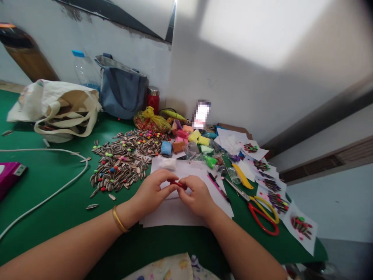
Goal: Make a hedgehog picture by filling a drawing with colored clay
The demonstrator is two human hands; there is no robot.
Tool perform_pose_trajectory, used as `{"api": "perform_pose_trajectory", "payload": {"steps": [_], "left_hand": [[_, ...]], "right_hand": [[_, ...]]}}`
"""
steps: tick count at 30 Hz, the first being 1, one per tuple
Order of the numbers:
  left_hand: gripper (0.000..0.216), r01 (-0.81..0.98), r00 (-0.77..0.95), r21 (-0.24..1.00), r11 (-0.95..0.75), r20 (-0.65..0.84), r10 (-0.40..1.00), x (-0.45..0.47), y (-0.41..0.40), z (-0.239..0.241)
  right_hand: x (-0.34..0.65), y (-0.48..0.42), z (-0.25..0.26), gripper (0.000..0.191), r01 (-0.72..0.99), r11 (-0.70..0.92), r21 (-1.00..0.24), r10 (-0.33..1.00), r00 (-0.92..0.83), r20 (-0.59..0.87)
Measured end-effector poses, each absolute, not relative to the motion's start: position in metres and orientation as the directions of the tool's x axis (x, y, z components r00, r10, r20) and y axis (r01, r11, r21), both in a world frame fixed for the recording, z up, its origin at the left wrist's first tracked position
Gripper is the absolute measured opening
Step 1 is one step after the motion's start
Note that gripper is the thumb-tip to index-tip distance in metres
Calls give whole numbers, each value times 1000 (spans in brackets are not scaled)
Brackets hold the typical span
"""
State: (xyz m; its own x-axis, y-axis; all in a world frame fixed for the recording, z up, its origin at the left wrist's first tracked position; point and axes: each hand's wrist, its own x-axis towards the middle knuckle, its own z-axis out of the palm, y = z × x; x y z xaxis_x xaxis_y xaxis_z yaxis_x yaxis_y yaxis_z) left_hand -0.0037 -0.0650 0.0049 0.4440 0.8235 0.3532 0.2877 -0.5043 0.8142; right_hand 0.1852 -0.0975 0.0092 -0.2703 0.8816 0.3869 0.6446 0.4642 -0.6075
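Note:
Over the white paper sheets (186, 219), my left hand (151, 192) and my right hand (197, 195) meet at the fingertips. Between them they pinch a small dark red piece (175, 183), partly covered by the fingers; it looks like soft modelling clay, but its exact shape is hidden. Both hands are closed on it. A gold bangle (119, 219) is on my left wrist. Just behind the hands lies a small white lump (168, 163) on the paper. To the right of my right hand, a pink pen and a black pen (219, 187) lie side by side.
Striped sunflower seeds (119, 171) mixed with coloured ones spread at left. Coloured clay packets (178, 146) lie behind the paper. Scissors (264, 212), a yellow cutter (242, 176) and decorated cards (304, 227) line the right. Bags (124, 91), a phone (201, 114) and a white cable (67, 184) surround them.

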Motion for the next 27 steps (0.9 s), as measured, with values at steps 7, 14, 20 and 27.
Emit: {"api": "perform_pose_trajectory", "payload": {"steps": [7, 14, 20, 27], "left_hand": [[13, 270, 440, 837, -476, 333, 834, -2, -66, 7], [8, 259, 461, 800, -541, 389, 797, -2, -67, 9], [13, 237, 425, 858, -456, 330, 843, -2, -66, 11], [8, 236, 432, 853, -465, 336, 837, -1, -67, 10]], "right_hand": [[185, -98, 9, 11, 612, 479, -629, 877, -300, 376], [184, -98, 7, 13, 647, 502, -573, 861, -314, 400], [184, -98, 12, 12, 571, 505, -647, 863, -318, 392], [184, -98, 9, 13, 606, 506, -613, 860, -295, 417]]}}
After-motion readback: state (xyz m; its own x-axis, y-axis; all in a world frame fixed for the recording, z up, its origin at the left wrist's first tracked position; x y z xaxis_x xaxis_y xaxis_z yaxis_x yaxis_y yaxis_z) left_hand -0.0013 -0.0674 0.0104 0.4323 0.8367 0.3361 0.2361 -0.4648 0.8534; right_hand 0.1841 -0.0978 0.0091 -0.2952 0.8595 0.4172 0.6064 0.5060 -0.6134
